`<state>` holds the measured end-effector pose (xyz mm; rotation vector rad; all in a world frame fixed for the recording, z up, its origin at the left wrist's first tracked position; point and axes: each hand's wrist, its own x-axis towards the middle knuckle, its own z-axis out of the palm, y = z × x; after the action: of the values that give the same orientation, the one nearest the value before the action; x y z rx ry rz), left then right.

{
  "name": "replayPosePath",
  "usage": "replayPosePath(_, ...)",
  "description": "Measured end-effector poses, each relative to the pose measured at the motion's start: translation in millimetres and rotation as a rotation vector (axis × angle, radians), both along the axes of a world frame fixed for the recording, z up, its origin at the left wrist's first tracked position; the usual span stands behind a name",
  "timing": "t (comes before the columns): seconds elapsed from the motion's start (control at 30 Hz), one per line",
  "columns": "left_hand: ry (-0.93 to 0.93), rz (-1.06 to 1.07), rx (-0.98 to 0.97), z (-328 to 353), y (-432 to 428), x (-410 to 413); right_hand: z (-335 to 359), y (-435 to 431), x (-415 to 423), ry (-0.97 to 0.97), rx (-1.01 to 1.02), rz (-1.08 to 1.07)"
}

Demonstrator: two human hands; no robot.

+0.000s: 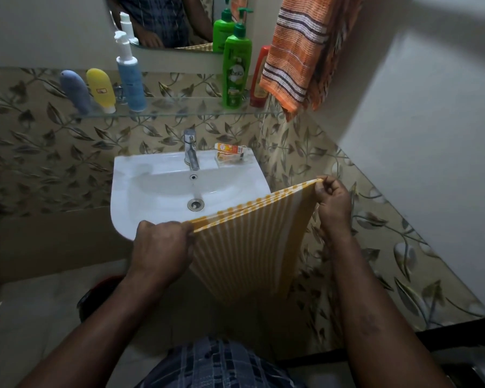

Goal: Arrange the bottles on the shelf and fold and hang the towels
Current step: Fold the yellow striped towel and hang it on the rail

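A thin yellow-and-white striped towel (249, 247), folded into flat layers, is held taut before the glossy white basin (140, 191). Its top corners are pinched by the left hand (161, 247) and right hand (333, 203), each grip clamped on the cloth. Smooth plastic bottles (237, 71) are stood on the glass shelf (179, 106) above, and a coarse orange towel (300, 51) is hung at its right end.

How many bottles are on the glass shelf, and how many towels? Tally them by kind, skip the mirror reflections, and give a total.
Squeeze tubes: 2
Pump bottles: 2
Red bottle: 1
Towels: 2 (orange towel, yellow towel)
Total: 7
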<state>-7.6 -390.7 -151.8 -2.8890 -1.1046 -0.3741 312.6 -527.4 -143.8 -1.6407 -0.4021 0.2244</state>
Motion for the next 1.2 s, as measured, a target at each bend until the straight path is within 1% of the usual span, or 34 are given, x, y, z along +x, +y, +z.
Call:
replayPosePath(0.03,-0.02,0.019,0.014,7,0,1,-1,0,-1,-0.016,-0.005,-0.01)
replayPosePath(0.17,0.027,0.09,-0.025,24,5,0,-8,1,-1,-0.036,-0.017,-0.003)
replayPosePath(0.3,-0.032,-0.04,0.044,32,6,-6,-13,2,3,-0.009,-0.023,-0.069)
replayPosePath(0.37,-0.056,-0.069,0.065,34,8,-9,-14,3,5,-0.01,-0.013,-0.075)
replayPosePath(0.57,-0.147,-0.077,0.104,36,9,-10,-20,3,12,-0.002,-0.022,-0.085)
replayPosePath(0.63,-0.152,-0.087,0.131,32,10,-10,-21,4,13,0.004,-0.011,-0.088)
replayPosePath(0.77,-0.138,-0.022,0.154,27,18,-12,-22,7,16,0.035,0.027,-0.085)
replayPosePath(0.9,-0.142,-0.049,0.06,19,23,-15,-24,9,19,0.042,0.015,-0.08)
replayPosePath(0.97,-0.199,-0.097,-0.023,14,24,-16,-27,10,24,0.072,0.004,-0.104)
replayPosePath(1.1,-0.493,-0.174,-0.24,7,20,-16,-26,8,32,0.139,-0.022,-0.166)
replayPosePath(1.2,-0.68,-0.194,-0.37,9,10,-13,-23,11,35,0.141,-0.019,-0.17)
